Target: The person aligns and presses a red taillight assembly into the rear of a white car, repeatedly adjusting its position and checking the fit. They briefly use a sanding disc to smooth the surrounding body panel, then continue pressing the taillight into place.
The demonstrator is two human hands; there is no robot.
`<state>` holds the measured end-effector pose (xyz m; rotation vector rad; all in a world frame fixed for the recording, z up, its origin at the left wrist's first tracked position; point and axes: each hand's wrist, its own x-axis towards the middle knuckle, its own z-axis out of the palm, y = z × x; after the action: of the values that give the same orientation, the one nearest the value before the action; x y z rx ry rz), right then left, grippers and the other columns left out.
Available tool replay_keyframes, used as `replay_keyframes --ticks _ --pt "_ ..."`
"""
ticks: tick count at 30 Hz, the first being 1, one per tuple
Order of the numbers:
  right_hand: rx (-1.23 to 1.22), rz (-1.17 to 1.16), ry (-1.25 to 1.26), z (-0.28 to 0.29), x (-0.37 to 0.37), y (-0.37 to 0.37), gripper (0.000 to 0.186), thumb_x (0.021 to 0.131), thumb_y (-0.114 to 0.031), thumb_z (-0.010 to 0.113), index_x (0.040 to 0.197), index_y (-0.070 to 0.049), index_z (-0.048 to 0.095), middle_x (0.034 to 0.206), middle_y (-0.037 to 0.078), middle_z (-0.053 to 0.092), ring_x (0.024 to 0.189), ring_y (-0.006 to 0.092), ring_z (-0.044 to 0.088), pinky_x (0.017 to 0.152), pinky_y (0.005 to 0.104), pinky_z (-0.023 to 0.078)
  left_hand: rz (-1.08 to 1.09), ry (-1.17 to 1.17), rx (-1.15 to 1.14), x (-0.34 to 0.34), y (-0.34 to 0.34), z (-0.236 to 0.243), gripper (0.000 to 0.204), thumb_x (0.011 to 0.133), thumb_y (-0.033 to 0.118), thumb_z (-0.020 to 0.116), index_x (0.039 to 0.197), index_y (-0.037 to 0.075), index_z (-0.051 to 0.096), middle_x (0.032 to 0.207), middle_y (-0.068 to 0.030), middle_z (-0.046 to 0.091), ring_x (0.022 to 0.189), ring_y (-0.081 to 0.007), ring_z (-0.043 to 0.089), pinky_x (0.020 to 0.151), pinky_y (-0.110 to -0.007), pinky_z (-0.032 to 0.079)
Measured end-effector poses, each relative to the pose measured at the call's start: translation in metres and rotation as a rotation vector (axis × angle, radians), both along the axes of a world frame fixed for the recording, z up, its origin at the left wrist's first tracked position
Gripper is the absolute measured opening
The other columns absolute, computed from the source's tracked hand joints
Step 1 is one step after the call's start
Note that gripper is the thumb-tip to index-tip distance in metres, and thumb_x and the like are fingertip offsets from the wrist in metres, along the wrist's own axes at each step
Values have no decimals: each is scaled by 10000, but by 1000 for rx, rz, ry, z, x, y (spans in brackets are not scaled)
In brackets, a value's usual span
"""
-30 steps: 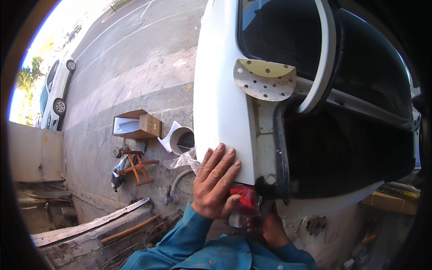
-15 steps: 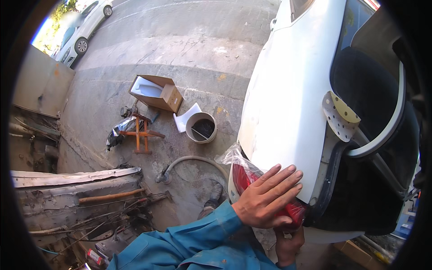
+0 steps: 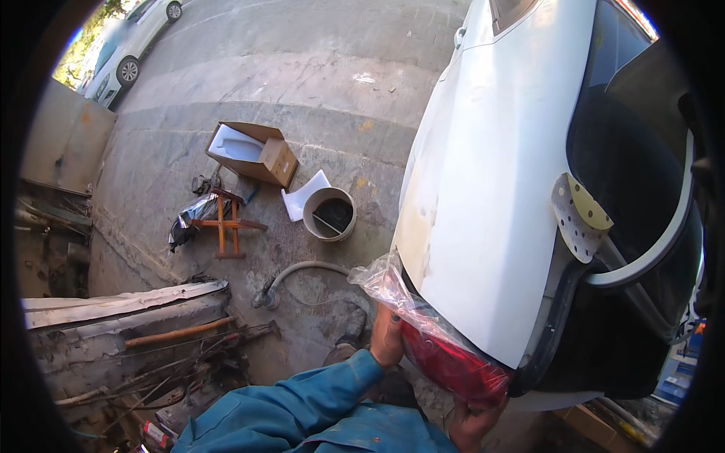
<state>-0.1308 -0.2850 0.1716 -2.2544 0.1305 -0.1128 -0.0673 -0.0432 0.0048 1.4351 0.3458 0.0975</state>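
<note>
A red car tail light point(image 3: 457, 362), partly wrapped in clear plastic film point(image 3: 387, 278), sits at the rear corner of a white car point(image 3: 483, 204). My left hand point(image 3: 387, 337) is closed on its left side, the fingertips partly hidden by the film and lamp. Below the lamp's right end, my right hand point(image 3: 477, 423) grips its lower edge with the fingers bent upward. The lamp lies against the body panel; whether it is fully seated cannot be seen.
A perforated sanding disc point(image 3: 578, 219) hangs by the raised black tailgate. On the ground are an open cardboard box point(image 3: 279, 162), a bucket point(image 3: 308, 226), a wooden folding stool point(image 3: 226, 224) and a hose point(image 3: 302, 266). A battered car part point(image 3: 121, 325) lies at left.
My left hand has moved from lying flat across the tail light to its left side, uncovering the red lens. My right hand stays at the lower right end. The view has shifted slightly.
</note>
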Motion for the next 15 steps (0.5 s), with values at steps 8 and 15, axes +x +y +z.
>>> replay_keyframes --ticks 8,15 --pt "-349 262 -48 7 3 -6 800 937 -263 965 1564 32 564 1487 243 603 1290 455 657 1099 513 523 -63 -14 -91 2 10 -1 1047 1105 803 385 1640 -95 440 1642 -270 521 1536 -409 490 1308 -482 336" --pt "-490 274 29 20 13 -3 764 875 -470 991 1429 -39 690 1322 193 681 1213 458 647 1059 549 507 -32 124 -141 25 29 -36 898 1075 516 669 1712 -30 351 1692 -192 469 1557 -301 450 1313 -441 352"
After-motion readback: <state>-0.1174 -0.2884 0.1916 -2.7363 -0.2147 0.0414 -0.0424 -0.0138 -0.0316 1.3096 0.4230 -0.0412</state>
